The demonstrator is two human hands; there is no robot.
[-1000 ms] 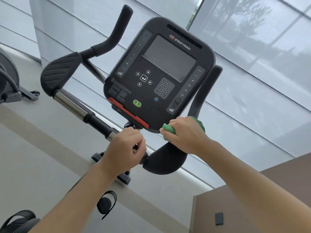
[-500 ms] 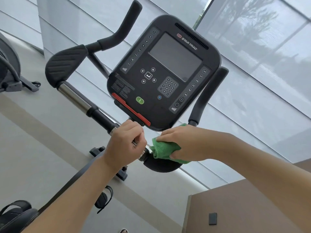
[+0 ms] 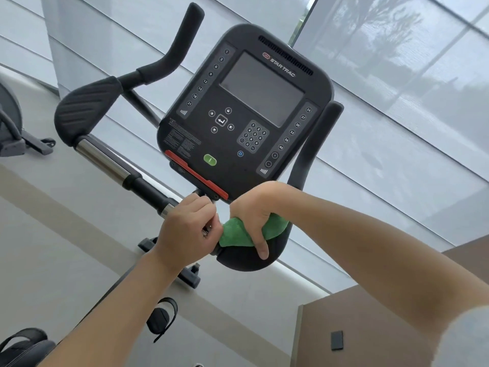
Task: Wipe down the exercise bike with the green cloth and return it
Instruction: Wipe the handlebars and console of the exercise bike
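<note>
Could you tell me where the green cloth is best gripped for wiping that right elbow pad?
Judging from its pose, grip the green cloth from above, as the right hand does: palm over the bunched middle, fingers wrapping down the pad's rounded near edge. The cloth drapes over that curve, so a top grip presses it flat.

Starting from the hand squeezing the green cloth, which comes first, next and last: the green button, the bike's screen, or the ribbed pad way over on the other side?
From the right hand holding the green cloth:
1. Green button, just above on the console's lower edge.
2. Screen, higher on the console.
3. Ribbed pad, far left end of the handlebar.
</note>
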